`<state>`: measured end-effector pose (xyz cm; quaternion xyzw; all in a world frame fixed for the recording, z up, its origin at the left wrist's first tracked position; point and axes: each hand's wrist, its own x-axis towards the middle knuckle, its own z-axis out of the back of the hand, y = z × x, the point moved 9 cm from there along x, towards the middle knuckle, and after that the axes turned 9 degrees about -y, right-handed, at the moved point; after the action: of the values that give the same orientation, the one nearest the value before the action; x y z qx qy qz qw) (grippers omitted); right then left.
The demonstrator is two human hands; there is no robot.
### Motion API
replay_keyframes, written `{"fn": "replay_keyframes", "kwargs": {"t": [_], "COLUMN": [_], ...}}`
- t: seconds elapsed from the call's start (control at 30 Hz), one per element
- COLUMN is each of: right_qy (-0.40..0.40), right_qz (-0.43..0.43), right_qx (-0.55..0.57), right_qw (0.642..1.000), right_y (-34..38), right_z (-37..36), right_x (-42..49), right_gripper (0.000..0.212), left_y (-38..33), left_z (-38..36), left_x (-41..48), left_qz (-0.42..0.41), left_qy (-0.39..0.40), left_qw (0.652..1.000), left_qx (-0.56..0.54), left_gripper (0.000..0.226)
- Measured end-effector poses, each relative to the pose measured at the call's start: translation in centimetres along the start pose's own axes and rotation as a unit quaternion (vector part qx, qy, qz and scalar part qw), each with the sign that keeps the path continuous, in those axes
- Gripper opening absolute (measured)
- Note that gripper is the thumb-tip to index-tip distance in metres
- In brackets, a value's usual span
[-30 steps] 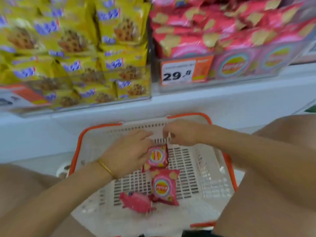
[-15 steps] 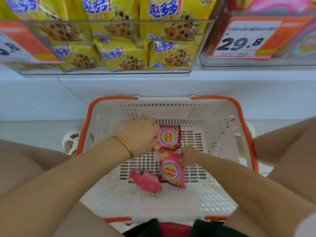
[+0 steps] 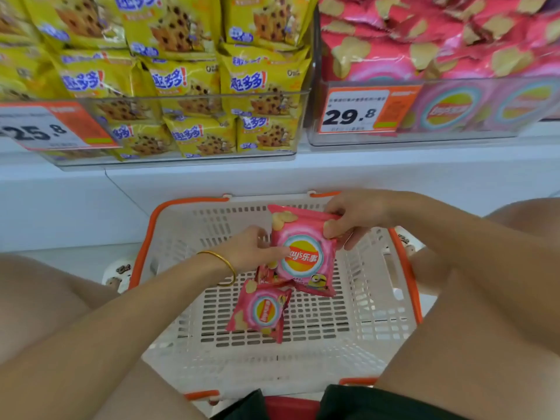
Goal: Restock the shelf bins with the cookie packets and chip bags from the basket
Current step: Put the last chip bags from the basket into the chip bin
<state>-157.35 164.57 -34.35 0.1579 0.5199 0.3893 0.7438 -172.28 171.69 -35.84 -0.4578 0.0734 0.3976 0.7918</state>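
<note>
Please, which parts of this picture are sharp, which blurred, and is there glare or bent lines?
Head view: the held chip bag is fairly sharp, logo readable; the right price tag reads 29.8, the left price tag is smeared; the clear bin front shows pale glare; the shelf edge looks slightly bowed; light is even, shadows faint.

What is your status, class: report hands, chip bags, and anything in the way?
Hands: left hand and right hand both grip pink chip bag over basket. On basket floor: second chip bag. Path to chip bin clear.
</note>
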Motion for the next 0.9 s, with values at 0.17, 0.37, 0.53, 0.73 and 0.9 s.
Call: {"fn": "replay_keyframes", "kwargs": {"t": [0.17,0.37,0.53,0.73,0.9], "right_qy": [-0.049,-0.169,-0.245,-0.409,-0.485], "right_qz": [0.027,0.102,0.215,0.226,0.188], "right_qx": [0.068,0.222,0.240,0.293,0.239], "right_qw": [0.996,0.955,0.914,0.834,0.820], "right_y": [1.3,2.7,6.4,9.5,12.3], "right_z": [2.7,5.1,7.9,18.3,23.0], "right_x": [-5.0,-11.3,-16.1,-18.3,-16.0], "right_gripper": [0.015,0.058,0.055,0.070,0.037], "left_y": [-5.2,-11.9,-20.3,-26.9,-27.9], "left_z": [1.4,5.4,8.9,15.4,18.0], "left_x": [-1.7,-4.0,-6.6,-7.8,-5.4], "left_qz": [-0.073,-0.154,-0.255,-0.348,-0.338], "left_qy": [-0.029,-0.098,-0.138,-0.351,-0.469], "left_qw": [0.989,0.966,0.940,0.868,0.776], "left_qx": [-0.127,-0.184,-0.180,-0.054,0.253], "left_gripper": [0.042,0.032,0.026,0.030,0.041]}}
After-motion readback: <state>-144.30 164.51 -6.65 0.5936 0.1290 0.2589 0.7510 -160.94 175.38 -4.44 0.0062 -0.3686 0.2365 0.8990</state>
